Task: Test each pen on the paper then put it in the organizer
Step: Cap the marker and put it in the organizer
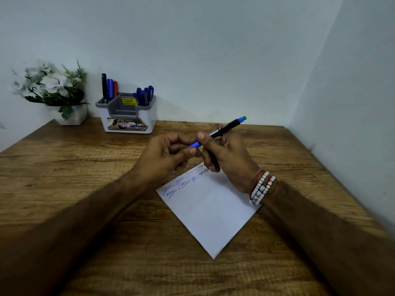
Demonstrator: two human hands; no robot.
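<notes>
A black pen with a teal end and a blue cap is held above the table between both hands. My right hand grips the black barrel, and my left hand pinches the blue cap at the pen's lower end. Below them lies a white sheet of paper with several blue scribbles along its upper left edge. The white and grey organizer stands at the back by the wall, holding several pens in its left and right compartments.
A white pot of white flowers stands at the back left corner of the wooden table. Walls close the table at the back and on the right. Beaded bracelets circle my right wrist.
</notes>
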